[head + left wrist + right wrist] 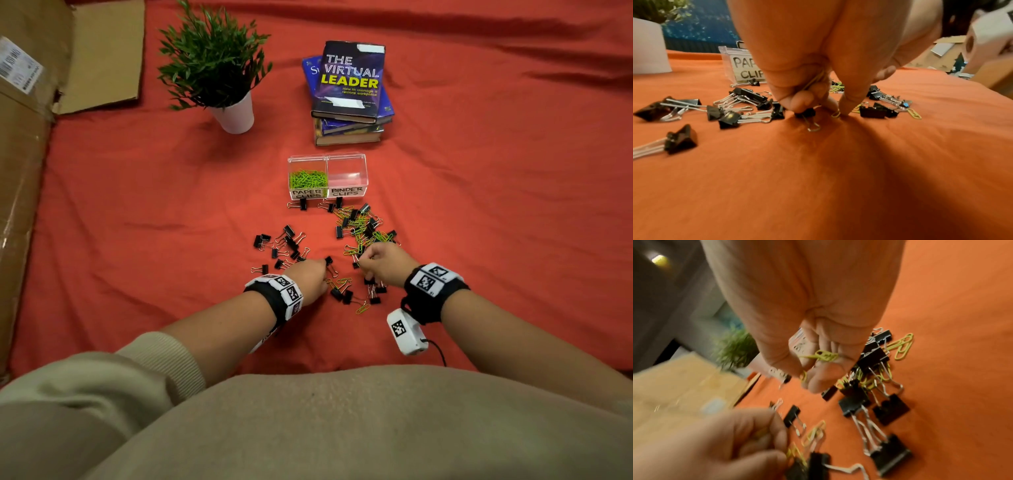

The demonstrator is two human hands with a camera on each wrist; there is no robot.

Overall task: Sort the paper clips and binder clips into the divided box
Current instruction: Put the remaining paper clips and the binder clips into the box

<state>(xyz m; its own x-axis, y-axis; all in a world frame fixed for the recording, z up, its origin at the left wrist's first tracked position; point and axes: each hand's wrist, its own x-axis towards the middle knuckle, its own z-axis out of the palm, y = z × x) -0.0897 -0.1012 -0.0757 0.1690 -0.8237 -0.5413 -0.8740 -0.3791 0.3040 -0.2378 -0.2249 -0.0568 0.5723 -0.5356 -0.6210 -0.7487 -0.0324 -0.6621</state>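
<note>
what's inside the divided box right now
The divided box holds a heap of green paper clips in its left compartment, labelled PAPER CLIPS. The right compartment, labelled BINDER CLIPS, looks empty; its floor behind the label is hidden.

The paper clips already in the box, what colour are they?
Bright lime green. The paper clips fill the left compartment of the divided box; the head view shows them best.

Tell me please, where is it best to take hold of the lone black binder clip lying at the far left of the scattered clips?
Probably by the black body of the binder clip, from above, thumb and finger on its two sloping sides. It lies flat on the red cloth, apart from its neighbours.
</note>
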